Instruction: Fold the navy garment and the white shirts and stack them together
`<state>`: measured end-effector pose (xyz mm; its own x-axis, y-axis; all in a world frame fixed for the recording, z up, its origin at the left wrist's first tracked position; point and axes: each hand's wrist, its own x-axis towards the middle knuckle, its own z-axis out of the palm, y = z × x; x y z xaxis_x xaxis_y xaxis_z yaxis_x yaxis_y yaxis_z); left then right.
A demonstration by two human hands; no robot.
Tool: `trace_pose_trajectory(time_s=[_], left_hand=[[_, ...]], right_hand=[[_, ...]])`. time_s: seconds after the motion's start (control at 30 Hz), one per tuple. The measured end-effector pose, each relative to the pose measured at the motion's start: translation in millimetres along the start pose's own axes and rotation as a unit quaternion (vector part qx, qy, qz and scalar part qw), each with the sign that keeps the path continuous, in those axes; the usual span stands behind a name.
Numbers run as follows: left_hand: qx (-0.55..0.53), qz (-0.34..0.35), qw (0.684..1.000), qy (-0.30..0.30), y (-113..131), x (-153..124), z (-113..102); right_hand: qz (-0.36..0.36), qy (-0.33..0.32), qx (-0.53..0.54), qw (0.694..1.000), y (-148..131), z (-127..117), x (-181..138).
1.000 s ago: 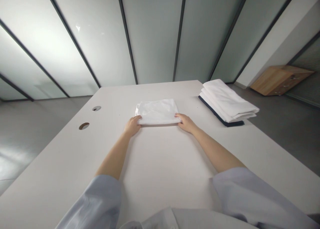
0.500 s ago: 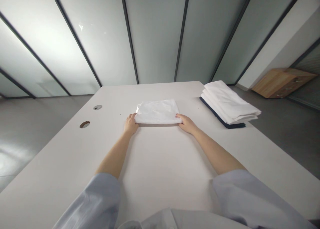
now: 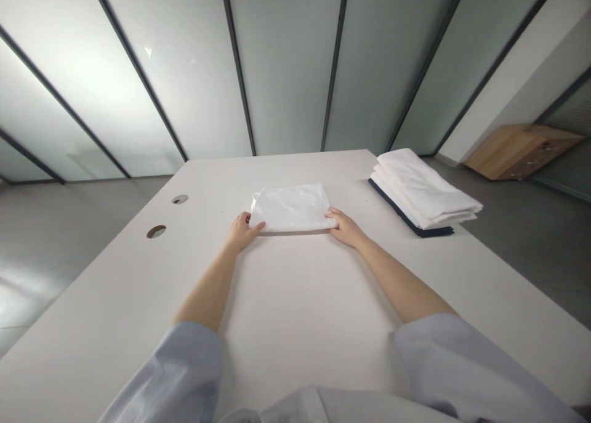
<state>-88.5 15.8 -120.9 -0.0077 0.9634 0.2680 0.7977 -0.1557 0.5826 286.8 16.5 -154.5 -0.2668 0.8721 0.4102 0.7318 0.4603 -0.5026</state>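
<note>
A flat white packet [image 3: 290, 207], which looks like folded white cloth in a clear, shiny plastic bag, lies near the middle of the white table [image 3: 295, 300]. At its near left corner, my left hand [image 3: 242, 231] grips it, with the thumb on top along the near edge and the other fingers curled by the left side. My right hand [image 3: 345, 227] is closed on the near right corner, its fingers over the top and its thumb at the near edge. The near edge looks slightly raised above the tabletop.
To the right, a stack of folded white cloth [image 3: 420, 186] rests on a dark navy piece [image 3: 427, 231]. Two round holes, one open [image 3: 156, 231] and one with a grey fitting [image 3: 180, 199], are in the table's left part. A wooden cabinet [image 3: 519, 152] stands beyond, before frosted glass panels.
My left thumb has come up onto the packet's top at the near left corner, and that hand has turned a little. My right hand keeps its grip with only a slight finger shift.
</note>
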Motion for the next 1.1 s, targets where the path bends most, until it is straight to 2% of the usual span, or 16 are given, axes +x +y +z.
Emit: trace_pose_trajectory(time_s=[0.1, 0.2, 0.3, 0.43, 0.57, 0.67, 0.8, 0.9, 1.1], left_hand=[[0.016, 0.073, 0.997, 0.027, 3.9, -4.1, 0.8], [0.050, 0.149, 0.987, -0.025, 6.3, -6.0, 1.1], [0.056, 0.139, 0.986, -0.065, 5.1, -4.7, 0.4], [0.022, 0.105, 0.991, -0.074, 1.6, -1.1, -1.7], [0.030, 0.145, 0.986, -0.072, 4.4, -1.6, -1.2], [0.013, 0.152, 0.984, -0.089, 8.0, -4.2, 0.3], [-0.078, 0.085, 0.987, -0.114, 5.3, -4.3, 2.5], [-0.125, 0.051, 0.985, -0.111, -0.4, -1.9, 3.4], [-0.064, 0.091, 0.990, -0.092, -4.3, -2.0, -0.6]], right_hand=[[0.013, 0.004, 0.017, 1.000, -4.2, -1.8, 0.5], [0.036, 0.014, 0.059, 0.998, -10.2, -5.1, 1.1], [0.071, 0.026, 0.130, 0.989, -15.7, -9.6, 1.9], [0.138, 0.050, 0.205, 0.968, -18.6, -16.4, 3.2], [0.166, 0.053, 0.248, 0.953, -17.2, -22.1, 2.9], [0.164, 0.046, 0.252, 0.953, -16.1, -23.3, 1.9], [0.122, 0.016, 0.232, 0.965, -16.5, -21.0, 0.1], [0.071, -0.013, 0.210, 0.975, -17.0, -17.8, -1.5], [0.027, -0.009, 0.109, 0.994, -17.5, -13.8, -2.4]])
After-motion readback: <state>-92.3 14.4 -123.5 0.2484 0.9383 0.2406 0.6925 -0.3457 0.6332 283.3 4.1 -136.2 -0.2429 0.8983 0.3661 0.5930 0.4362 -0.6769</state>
